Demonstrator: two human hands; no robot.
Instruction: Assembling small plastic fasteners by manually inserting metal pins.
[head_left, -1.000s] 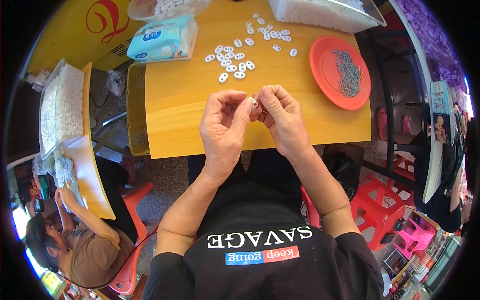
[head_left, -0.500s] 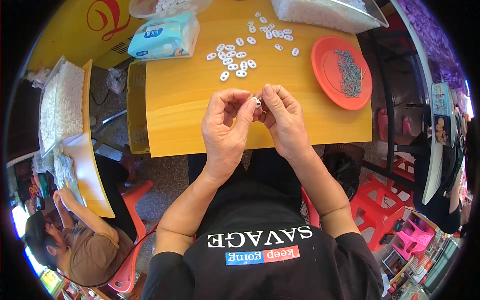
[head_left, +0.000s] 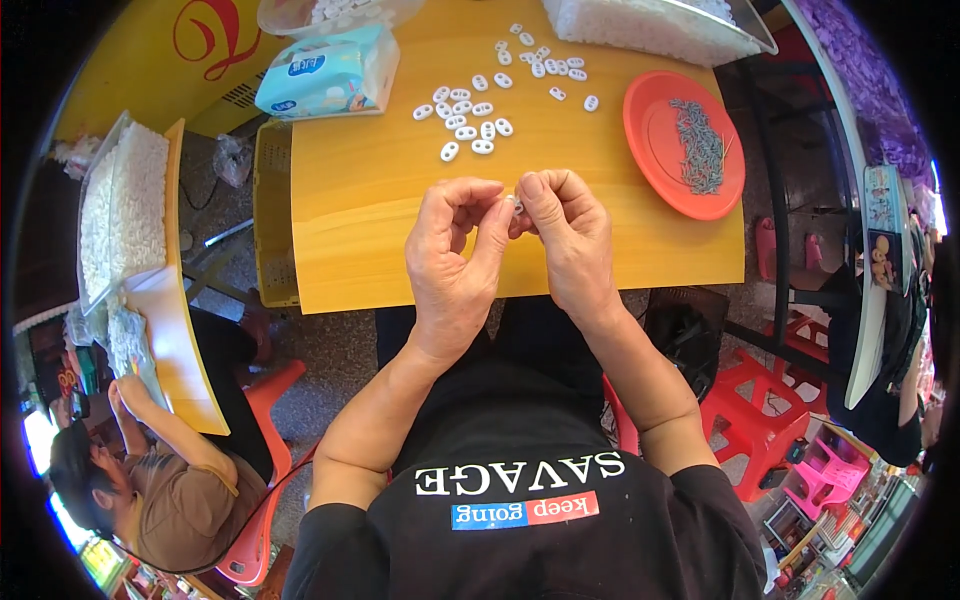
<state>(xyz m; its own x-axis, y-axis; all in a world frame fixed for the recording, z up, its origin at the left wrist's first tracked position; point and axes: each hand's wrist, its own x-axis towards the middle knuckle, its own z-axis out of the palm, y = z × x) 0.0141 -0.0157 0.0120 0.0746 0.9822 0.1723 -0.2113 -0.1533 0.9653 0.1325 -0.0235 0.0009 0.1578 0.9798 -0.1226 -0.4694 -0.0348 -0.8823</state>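
My left hand (head_left: 455,240) pinches a small white two-holed plastic piece (head_left: 517,206) between thumb and fingers, over the near part of the wooden table (head_left: 380,215). My right hand (head_left: 572,235) is closed against the same piece, thumb and forefinger pressed together; what lies between them is hidden. Beyond my hands, several loose white oval pieces, each with two holes (head_left: 482,147), lie scattered. To the right is a red plate (head_left: 655,185) bearing a heap of small grey screw-like parts (head_left: 700,150).
A blue tissue pack (head_left: 330,75) stands at the table's left back, near a clear tub (head_left: 385,20) of white parts. Another clear bin (head_left: 650,30) sits at the back right. Leftward, a seated person (head_left: 190,480) works at a second table. Red stools (head_left: 755,415) stand at right.
Both hands stay together over the table. My right hand has shifted and turned slightly at the white piece, which has rotated a little; the loose pieces have not moved.
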